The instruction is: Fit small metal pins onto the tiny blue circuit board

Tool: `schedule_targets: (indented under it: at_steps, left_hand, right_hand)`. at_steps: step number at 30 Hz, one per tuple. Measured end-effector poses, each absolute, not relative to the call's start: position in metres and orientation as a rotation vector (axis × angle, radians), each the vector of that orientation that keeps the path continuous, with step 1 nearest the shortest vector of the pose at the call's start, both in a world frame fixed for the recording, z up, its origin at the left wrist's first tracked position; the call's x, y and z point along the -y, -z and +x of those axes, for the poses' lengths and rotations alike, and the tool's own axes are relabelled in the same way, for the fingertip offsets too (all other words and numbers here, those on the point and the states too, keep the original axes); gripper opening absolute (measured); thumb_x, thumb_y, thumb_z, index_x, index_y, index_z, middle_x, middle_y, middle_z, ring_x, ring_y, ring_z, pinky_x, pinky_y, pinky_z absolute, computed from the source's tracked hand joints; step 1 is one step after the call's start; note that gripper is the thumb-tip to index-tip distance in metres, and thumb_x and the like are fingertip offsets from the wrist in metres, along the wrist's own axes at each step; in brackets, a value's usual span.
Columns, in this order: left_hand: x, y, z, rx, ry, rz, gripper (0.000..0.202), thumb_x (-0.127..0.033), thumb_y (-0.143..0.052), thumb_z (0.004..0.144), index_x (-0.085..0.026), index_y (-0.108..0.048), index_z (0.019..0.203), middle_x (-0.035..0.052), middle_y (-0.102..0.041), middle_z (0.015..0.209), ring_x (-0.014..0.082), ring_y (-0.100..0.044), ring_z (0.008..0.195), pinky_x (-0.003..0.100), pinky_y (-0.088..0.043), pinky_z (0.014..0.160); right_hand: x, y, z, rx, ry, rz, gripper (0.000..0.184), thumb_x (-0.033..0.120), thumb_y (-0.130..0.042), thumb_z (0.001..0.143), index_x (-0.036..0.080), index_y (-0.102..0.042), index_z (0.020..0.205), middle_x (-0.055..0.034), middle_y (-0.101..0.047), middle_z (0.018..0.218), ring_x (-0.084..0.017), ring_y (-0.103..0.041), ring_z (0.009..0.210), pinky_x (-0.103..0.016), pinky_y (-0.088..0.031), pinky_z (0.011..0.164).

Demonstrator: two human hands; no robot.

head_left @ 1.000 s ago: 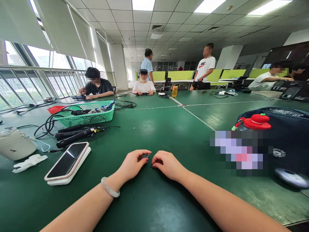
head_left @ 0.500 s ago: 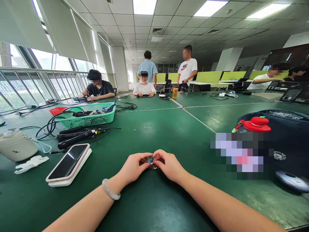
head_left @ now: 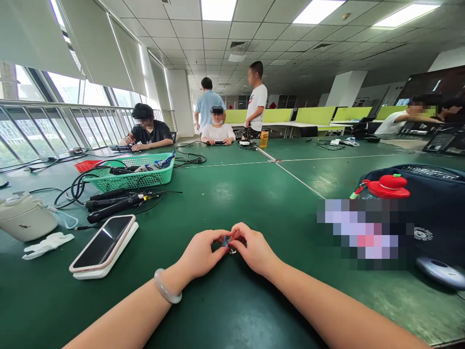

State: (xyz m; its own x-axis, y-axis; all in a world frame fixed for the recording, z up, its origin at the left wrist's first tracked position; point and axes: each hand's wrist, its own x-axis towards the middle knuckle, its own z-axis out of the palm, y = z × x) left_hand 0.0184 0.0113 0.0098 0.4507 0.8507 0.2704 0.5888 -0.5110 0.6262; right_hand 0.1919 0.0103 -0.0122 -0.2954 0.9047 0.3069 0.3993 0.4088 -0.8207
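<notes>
Both my hands meet at the middle of the green table (head_left: 232,194), close to its near edge. My left hand (head_left: 201,253), with a pale bangle on the wrist, pinches a small dark part with a bluish face (head_left: 226,241). My right hand (head_left: 253,248) has its fingers closed against the same part from the right. A tiny metal bit shows under the fingertips. Most of the part is hidden by my fingers.
A phone on a white pad (head_left: 103,245) lies left, with black cables and tools (head_left: 112,203), a green basket (head_left: 132,174), a white jar (head_left: 25,218) and a white glove (head_left: 47,244). A dark bag (head_left: 428,203) with a red-capped bottle (head_left: 387,186) stands right. Several people are at the far side.
My hands have come together: the right one closed in on the small part held by the left. A standing person at the back has walked left.
</notes>
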Motion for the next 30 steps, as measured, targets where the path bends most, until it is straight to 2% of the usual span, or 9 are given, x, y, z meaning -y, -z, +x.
schedule_targets:
  at_steps: [11, 18, 30]
  left_hand:
    - [-0.0108, -0.0095, 0.0187, -1.201, -0.81, 2.191, 0.028, -0.026, -0.057, 0.076, -0.025, -0.066, 0.102, 0.0011, -0.071, 0.091, 0.0184, -0.062, 0.083, 0.03, -0.047, 0.08]
    - [-0.0102, -0.0089, 0.0189, -1.111, -0.837, 2.096, 0.031, -0.018, -0.055, 0.077, -0.024, -0.063, 0.107, -0.0011, -0.071, 0.092, 0.0152, -0.064, 0.083, 0.026, -0.048, 0.081]
    - [-0.0129, -0.0048, 0.0172, -1.17, -0.791, 2.026, 0.032, -0.025, -0.058, 0.077, -0.024, -0.06, 0.109, 0.0, -0.071, 0.089, 0.0168, -0.065, 0.083, 0.028, -0.048, 0.079]
  right_hand:
    - [-0.0084, 0.013, 0.1925, 1.892, -0.721, -1.115, 0.007, 0.019, -0.05, 0.082, 0.023, -0.049, 0.088, 0.0031, -0.061, 0.074, -0.012, -0.057, 0.067, -0.025, -0.044, 0.068]
    - [-0.0065, 0.011, 0.1919, 1.889, -0.682, -1.113, 0.009, 0.019, -0.051, 0.082, 0.023, -0.05, 0.09, 0.0027, -0.062, 0.076, -0.012, -0.056, 0.068, -0.024, -0.043, 0.068]
    - [-0.0079, 0.012, 0.191, 1.806, -0.7, -1.118, 0.014, 0.018, -0.052, 0.081, 0.023, -0.055, 0.094, 0.0033, -0.064, 0.073, -0.012, -0.058, 0.068, -0.025, -0.045, 0.069]
